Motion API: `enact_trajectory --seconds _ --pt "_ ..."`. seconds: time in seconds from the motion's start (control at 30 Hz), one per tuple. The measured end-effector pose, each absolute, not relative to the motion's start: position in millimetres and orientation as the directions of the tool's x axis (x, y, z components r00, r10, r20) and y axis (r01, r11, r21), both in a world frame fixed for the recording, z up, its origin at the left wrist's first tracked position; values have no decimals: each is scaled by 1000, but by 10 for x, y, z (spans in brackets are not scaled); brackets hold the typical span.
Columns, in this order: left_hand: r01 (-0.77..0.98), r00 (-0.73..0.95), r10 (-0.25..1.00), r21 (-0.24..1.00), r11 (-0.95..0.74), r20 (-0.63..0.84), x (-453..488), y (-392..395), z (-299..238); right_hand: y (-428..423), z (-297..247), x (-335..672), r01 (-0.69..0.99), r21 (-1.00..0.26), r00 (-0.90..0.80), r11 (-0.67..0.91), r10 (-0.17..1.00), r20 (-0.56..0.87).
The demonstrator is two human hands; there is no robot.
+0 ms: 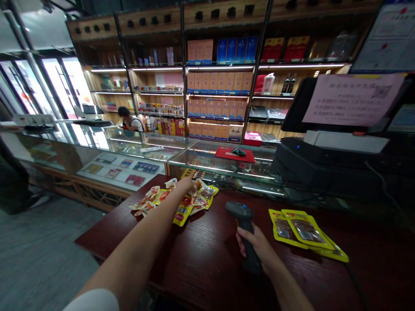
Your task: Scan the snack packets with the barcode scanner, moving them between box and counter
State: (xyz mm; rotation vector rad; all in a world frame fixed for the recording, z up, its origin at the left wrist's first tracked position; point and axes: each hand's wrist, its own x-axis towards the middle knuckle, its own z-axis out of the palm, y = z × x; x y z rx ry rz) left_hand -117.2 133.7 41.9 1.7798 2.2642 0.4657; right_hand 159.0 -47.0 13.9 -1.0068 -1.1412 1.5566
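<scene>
My right hand (254,242) is wrapped round the handle of a dark barcode scanner (241,211), held over the front of the dark wooden counter (207,246). My left arm stretches forward, and my left hand (186,185) is at the far side of a heap of packaged snacks. Its fingers are mostly hidden, beside or on a small snack packet (197,185). The heap mixes small pale packets (149,196) with yellow ones, among them a yellow snack packet (183,214) at its front. To the right of the scanner lie several overlapping yellow snack packets (306,229) with clear windows.
Behind the counter runs a glass display case (201,151) with a red mat (227,154) and a mouse (239,152). A monitor with a pink notice (350,99) and dark equipment (311,160) stand at right. Boxed goods (218,82) fill back shelves. A person (131,121) is beyond.
</scene>
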Motion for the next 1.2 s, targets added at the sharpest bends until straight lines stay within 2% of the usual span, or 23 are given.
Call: enact_trajectory --seconds 0.17,0.23,0.27,0.33,0.37,0.4,0.47,0.53,0.77,0.97,1.2 --pt "895 -207 977 413 170 45 -1091 1321 497 -466 160 1620 -205 -968 -226 -143 970 -95" --pt "834 -255 958 532 149 132 -1061 1251 563 -471 168 1627 -219 -964 -229 -148 969 -97" --pt "758 -303 939 639 133 163 -1041 1198 594 -475 169 1631 -227 -962 -229 -150 969 -96" --pt "460 -376 917 886 60 133 -978 1060 633 -482 167 1640 -248 -958 -235 -146 968 -87" --pt "248 -360 930 969 17 76 -930 976 637 -485 164 1646 -260 -955 -244 -144 967 -79" --pt "19 -310 950 1000 -20 25 -870 885 626 -488 161 1653 -275 -951 -254 -143 965 -71" --pt "-361 -181 983 931 -50 -18 -719 697 557 -497 156 1667 -304 -942 -279 -144 959 -57" --pt "-553 -140 990 831 -65 -16 -543 529 430 -510 158 1681 -320 -937 -295 -136 955 -37" --pt "-647 -380 917 744 -167 -125 -126 325 -111 -547 162 1659 -258 -962 -292 -86 956 -7" --pt "-699 -381 922 677 -233 -76 -114 389 -295 -552 91 1570 -178 -978 -290 -109 956 -53" --pt "-679 -354 935 681 -276 26 -52 353 -225 -558 57 1525 -139 -985 -260 -101 964 -62"
